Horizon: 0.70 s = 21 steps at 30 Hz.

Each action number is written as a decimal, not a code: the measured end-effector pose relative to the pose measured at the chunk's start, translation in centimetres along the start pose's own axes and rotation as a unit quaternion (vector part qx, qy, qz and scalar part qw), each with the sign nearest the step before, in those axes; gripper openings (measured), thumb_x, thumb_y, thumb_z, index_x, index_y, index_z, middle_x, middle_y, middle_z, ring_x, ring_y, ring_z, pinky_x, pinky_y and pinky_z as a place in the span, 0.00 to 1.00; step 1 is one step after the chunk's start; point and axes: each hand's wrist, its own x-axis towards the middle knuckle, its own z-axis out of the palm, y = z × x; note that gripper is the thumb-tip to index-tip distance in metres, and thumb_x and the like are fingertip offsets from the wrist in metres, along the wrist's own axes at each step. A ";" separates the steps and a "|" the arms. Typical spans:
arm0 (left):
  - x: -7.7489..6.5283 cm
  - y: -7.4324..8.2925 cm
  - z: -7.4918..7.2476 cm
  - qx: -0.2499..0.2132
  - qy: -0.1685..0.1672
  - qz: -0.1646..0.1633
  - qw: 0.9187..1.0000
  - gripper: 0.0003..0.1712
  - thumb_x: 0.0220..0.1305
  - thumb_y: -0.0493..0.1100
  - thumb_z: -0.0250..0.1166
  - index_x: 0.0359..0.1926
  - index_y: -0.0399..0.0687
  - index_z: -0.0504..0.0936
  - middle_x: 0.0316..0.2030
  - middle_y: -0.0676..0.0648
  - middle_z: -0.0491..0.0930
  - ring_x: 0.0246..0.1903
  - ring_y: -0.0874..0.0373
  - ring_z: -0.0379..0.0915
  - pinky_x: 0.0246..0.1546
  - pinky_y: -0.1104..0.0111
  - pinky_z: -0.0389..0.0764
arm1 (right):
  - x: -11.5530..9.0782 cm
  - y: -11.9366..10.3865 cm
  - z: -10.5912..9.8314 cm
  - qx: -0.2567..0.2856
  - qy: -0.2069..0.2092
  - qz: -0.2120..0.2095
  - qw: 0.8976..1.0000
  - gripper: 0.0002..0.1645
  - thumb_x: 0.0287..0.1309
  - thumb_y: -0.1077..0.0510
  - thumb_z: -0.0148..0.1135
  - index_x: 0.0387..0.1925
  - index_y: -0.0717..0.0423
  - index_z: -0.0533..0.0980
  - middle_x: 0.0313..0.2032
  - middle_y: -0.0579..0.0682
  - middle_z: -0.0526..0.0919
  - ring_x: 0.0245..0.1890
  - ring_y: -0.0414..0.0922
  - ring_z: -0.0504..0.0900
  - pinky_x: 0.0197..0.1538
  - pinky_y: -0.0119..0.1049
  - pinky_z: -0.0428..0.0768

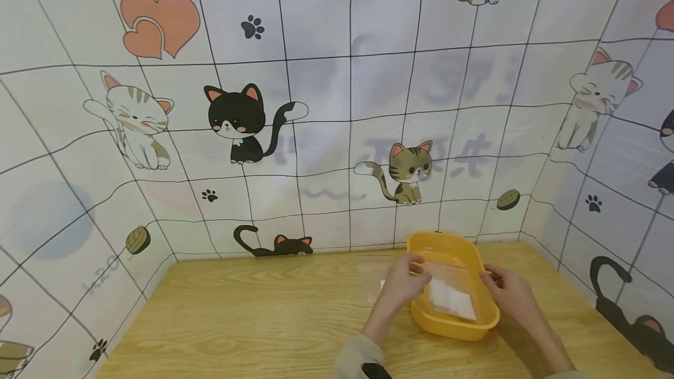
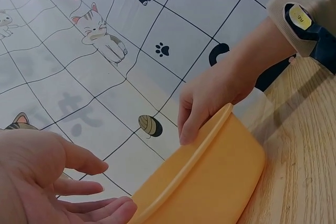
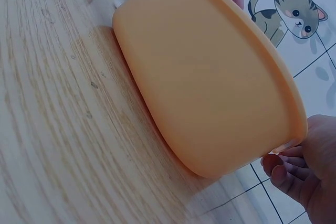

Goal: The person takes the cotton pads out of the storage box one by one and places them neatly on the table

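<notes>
A yellow plastic basin [image 1: 453,329] sits at the right of the table, with a clear bag [image 1: 447,271] holding white folded pieces [image 1: 450,300] inside it. My right hand [image 1: 508,288] pinches the basin's right rim; the right wrist view has its thumb and fingers at the rim's edge. Over the left rim is my left hand [image 1: 405,282], its fingers loosely extended and slightly apart. In the left wrist view, that left hand [image 2: 68,182] has its fingertips right at the rim, with nothing gripped.
A second clear bag [image 1: 371,276] lies flat on the wooden table [image 1: 263,309], just left of the basin and partly behind my left forearm. A cat-patterned cloth [image 1: 326,104] hangs behind the table and along both sides.
</notes>
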 end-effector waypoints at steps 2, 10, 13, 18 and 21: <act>0.1 0.0 0.1 0.008 -0.005 -0.004 1.000 0.16 0.62 0.34 0.68 0.51 0.39 0.80 0.36 0.50 0.78 0.25 0.60 0.76 0.28 0.69 0.81 | 0.0 0.0 0.0 0.001 0.000 0.001 1.000 0.25 0.72 0.59 0.58 0.57 0.79 0.73 0.35 0.58 0.84 0.32 0.47 0.80 0.28 0.30 0.76; 0.5 0.4 0.8 0.062 -0.028 -0.026 0.997 0.19 0.63 0.40 0.67 0.55 0.44 0.79 0.43 0.44 0.80 0.37 0.57 0.76 0.37 0.64 0.79 | 0.0 0.2 0.0 0.001 0.000 0.004 1.000 0.24 0.72 0.58 0.57 0.56 0.79 0.73 0.34 0.57 0.84 0.32 0.47 0.79 0.28 0.30 0.76; 0.6 0.5 1.0 0.065 -0.034 -0.036 0.997 0.19 0.64 0.42 0.67 0.55 0.46 0.78 0.45 0.44 0.80 0.40 0.54 0.76 0.39 0.61 0.79 | 0.0 0.2 0.0 0.001 0.003 0.001 1.000 0.24 0.72 0.59 0.58 0.56 0.79 0.73 0.34 0.57 0.84 0.31 0.47 0.80 0.28 0.30 0.76; 0.8 0.5 1.5 0.083 -0.035 -0.047 0.995 0.21 0.64 0.43 0.68 0.56 0.45 0.78 0.44 0.45 0.80 0.41 0.53 0.76 0.40 0.59 0.80 | -0.1 -0.1 0.0 0.004 0.003 -0.001 1.000 0.23 0.72 0.59 0.58 0.56 0.78 0.73 0.34 0.58 0.84 0.32 0.46 0.80 0.28 0.30 0.77; 0.9 0.4 1.8 0.087 -0.028 -0.054 0.994 0.22 0.63 0.43 0.68 0.57 0.44 0.77 0.43 0.46 0.80 0.39 0.54 0.76 0.39 0.59 0.79 | -0.2 -0.2 0.0 0.006 0.003 0.000 1.000 0.23 0.72 0.59 0.58 0.56 0.78 0.73 0.35 0.58 0.84 0.32 0.46 0.80 0.28 0.30 0.77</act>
